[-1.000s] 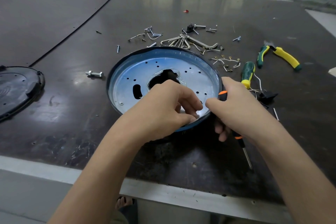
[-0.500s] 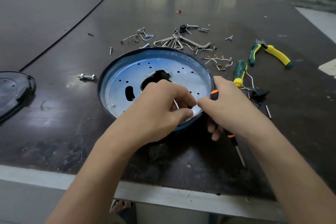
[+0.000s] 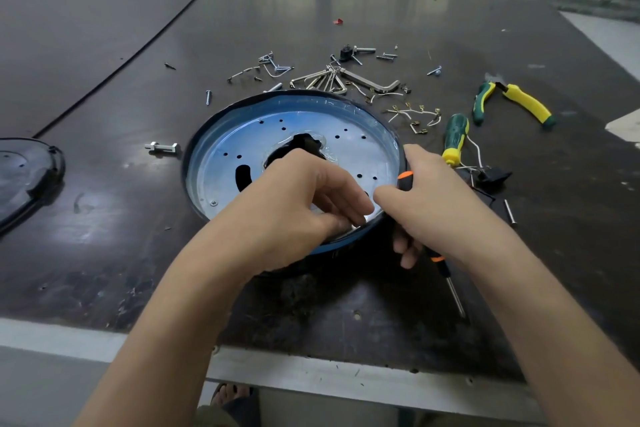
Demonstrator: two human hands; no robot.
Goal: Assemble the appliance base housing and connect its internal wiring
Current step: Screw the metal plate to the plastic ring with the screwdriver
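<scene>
That metal base plate (image 3: 294, 135) looks thin, stiff, sharp-edged; grab the rim. Left hand (image 3: 298, 211) pinches something tiny I can't identify, right hand (image 3: 433, 204) clutches a screwdriver (image 3: 440, 260).

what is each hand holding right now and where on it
The right hand grips the black-and-orange screwdriver by its handle, shaft pointing toward the person. The left hand pinches something small at the housing's near rim; what cannot be told.
</scene>
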